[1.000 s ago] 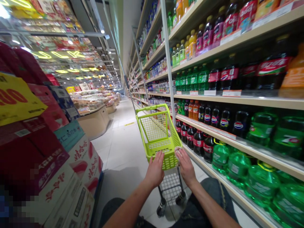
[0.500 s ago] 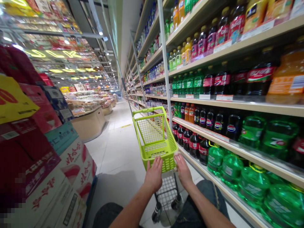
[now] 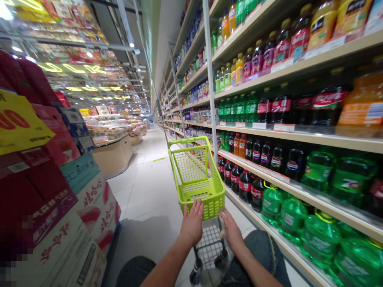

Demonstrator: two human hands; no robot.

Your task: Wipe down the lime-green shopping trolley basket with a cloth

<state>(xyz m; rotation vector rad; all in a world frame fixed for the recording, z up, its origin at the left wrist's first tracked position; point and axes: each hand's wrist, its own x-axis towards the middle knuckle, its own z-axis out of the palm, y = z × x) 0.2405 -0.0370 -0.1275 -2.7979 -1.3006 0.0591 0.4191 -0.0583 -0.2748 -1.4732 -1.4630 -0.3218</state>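
- Nearest, at the bottom of the frame, the person's dark trousers (image 3: 259, 259) show at two bent knees, left and right of centre; both forearms reach up between them.
- The left hand (image 3: 191, 225), below the centre, is loose and ungripping; its fingers lie extended over the near wall of the basket.
- The right hand (image 3: 231, 231), just to its right, is curled about a small pale wad (image 3: 222, 232), mostly hidden by the fingers; its fingertips are at the basket's lower right corner, and I cannot tell whether they touch it.
- The lime-green cart (image 3: 217, 201) stands at the centre, its basket just beyond the hands; a wire rack (image 3: 209, 239) and dark wheels (image 3: 196, 271) show beneath.
- Stacked cartons (image 3: 92, 207) fill the lower left; a yellow price sign (image 3: 22, 121) hangs over them.
- Shelving (image 3: 302, 139) fills the right side; large green bottles (image 3: 323, 235) stand at its lower right, dark bottles with red labels (image 3: 245, 183) nearer the cart.
- Farther off, pale floor (image 3: 143, 191) runs past a rounded counter (image 3: 115, 155) left of centre; yellow lit letters (image 3: 74, 68) glow at upper left.
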